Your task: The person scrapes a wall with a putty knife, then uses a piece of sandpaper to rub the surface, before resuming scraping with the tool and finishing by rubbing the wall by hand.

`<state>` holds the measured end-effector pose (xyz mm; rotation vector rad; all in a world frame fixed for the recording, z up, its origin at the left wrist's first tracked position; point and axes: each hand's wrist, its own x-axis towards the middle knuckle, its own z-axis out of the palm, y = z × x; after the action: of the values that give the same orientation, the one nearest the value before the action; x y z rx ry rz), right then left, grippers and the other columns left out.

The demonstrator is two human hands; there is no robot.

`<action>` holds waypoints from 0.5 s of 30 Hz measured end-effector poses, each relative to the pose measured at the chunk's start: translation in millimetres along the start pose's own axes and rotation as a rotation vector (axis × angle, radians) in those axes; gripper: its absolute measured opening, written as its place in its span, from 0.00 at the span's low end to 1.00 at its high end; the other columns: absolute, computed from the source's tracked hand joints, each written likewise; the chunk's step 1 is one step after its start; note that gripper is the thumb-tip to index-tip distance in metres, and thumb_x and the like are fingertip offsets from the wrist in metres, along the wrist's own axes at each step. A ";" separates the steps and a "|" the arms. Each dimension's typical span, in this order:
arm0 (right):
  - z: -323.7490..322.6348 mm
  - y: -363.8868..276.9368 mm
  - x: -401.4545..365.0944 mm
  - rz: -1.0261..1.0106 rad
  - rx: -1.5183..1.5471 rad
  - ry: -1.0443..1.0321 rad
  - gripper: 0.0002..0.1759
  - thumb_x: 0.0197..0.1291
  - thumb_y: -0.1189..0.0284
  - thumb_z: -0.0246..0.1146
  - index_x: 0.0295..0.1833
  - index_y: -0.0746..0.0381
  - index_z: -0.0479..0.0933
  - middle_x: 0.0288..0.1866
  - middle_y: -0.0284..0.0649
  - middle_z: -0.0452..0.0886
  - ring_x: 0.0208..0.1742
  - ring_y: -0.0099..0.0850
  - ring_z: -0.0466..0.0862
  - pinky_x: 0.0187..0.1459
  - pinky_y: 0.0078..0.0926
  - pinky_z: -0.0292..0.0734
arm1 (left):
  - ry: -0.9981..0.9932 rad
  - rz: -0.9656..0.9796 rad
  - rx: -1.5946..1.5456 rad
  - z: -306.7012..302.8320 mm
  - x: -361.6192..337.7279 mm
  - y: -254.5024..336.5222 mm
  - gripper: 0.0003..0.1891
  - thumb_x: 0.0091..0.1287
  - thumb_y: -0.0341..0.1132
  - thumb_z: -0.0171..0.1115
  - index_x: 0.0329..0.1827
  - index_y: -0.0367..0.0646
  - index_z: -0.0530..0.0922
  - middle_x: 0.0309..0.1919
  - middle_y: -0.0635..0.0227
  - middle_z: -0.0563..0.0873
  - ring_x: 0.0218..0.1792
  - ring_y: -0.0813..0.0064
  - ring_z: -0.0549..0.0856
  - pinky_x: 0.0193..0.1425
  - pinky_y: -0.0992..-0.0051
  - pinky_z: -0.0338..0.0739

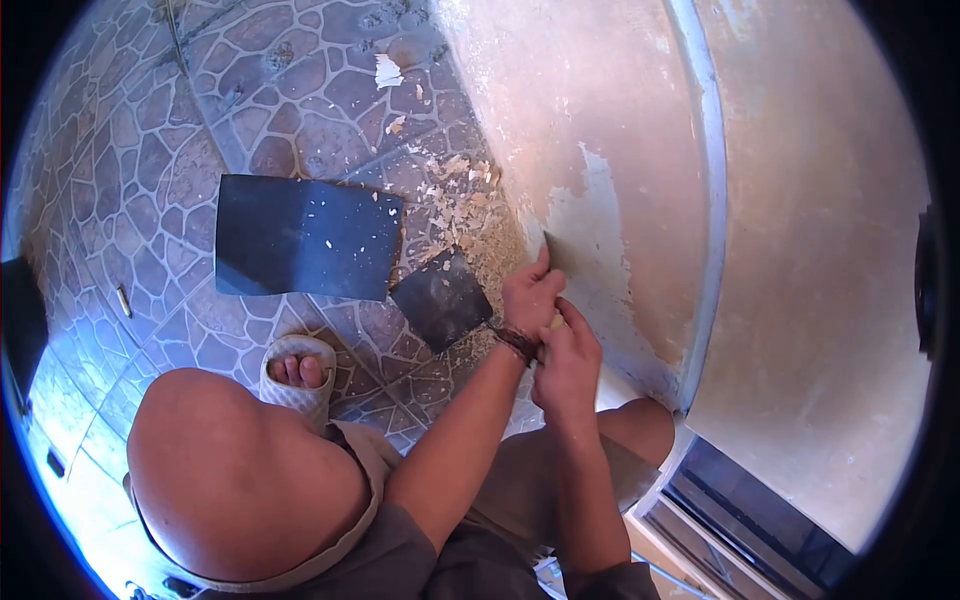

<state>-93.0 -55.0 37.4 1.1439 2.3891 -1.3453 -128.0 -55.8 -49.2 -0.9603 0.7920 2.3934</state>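
Observation:
A wall with peeling paint stands to the right, with a bare pale patch low on it. My left hand, a dark braided band on its wrist, is closed at this patch, its index finger stretched along the thin edge of a scraper. Just below and touching it, my right hand is closed around the scraper's handle end, which the fingers mostly hide. Paint flakes lie heaped along the wall's foot, left of my hands.
Two dark sheets, a large one and a smaller square one, lie on the stone-patterned floor. My sandalled foot is below the large sheet. A framed opening shows at the lower right.

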 end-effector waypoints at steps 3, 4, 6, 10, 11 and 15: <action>2.9 5.9 9.8 0.028 -0.070 -0.017 0.24 0.55 0.74 0.50 0.59 0.68 0.67 0.17 0.31 0.67 0.08 0.17 0.59 0.08 0.17 0.50 | -0.070 -0.016 -0.007 -15.8 18.5 -6.0 0.18 0.55 0.27 0.59 0.51 0.36 0.77 0.19 0.81 0.72 0.22 0.90 0.67 0.22 0.83 0.65; 4.9 -1.7 8.6 0.056 -0.053 -0.019 0.24 0.55 0.74 0.50 0.59 0.68 0.67 0.17 0.31 0.67 0.08 0.17 0.59 0.08 0.17 0.50 | -0.044 0.038 0.044 -10.7 16.3 -4.8 0.18 0.55 0.27 0.58 0.51 0.36 0.78 0.19 0.81 0.72 0.21 0.90 0.67 0.22 0.83 0.64; -4.8 -28.0 -8.0 0.168 0.125 -0.007 0.24 0.55 0.74 0.51 0.59 0.68 0.68 0.17 0.31 0.67 0.08 0.17 0.59 0.08 0.17 0.50 | 0.019 0.132 0.146 2.9 3.4 -7.3 0.17 0.56 0.27 0.58 0.50 0.35 0.78 0.20 0.81 0.73 0.21 0.89 0.67 0.22 0.83 0.64; 2.6 -31.1 1.0 0.095 0.000 -0.037 0.24 0.54 0.74 0.50 0.58 0.68 0.68 0.17 0.31 0.68 0.08 0.16 0.58 0.07 0.16 0.51 | 0.017 0.041 0.016 5.7 4.4 3.7 0.17 0.56 0.27 0.58 0.49 0.33 0.77 0.19 0.81 0.71 0.21 0.89 0.67 0.22 0.82 0.64; 1.9 -26.9 2.1 0.081 0.000 -0.026 0.24 0.54 0.74 0.50 0.58 0.68 0.68 0.17 0.31 0.67 0.08 0.16 0.58 0.07 0.16 0.50 | 0.009 0.043 0.019 -0.4 12.5 3.7 0.17 0.56 0.27 0.58 0.49 0.33 0.77 0.18 0.81 0.70 0.21 0.89 0.67 0.22 0.82 0.64; -5.7 -48.5 -11.3 0.155 0.139 -0.032 0.23 0.54 0.75 0.51 0.57 0.72 0.67 0.23 0.34 0.72 0.19 0.17 0.65 0.19 0.15 0.59 | 0.041 0.180 0.137 13.5 5.8 1.7 0.19 0.56 0.28 0.57 0.51 0.32 0.75 0.17 0.81 0.70 0.21 0.88 0.68 0.22 0.81 0.65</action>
<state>-117.5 -71.1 78.1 1.3031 2.1640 -1.4842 -139.3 -47.2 -44.8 -0.9195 1.0844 2.4382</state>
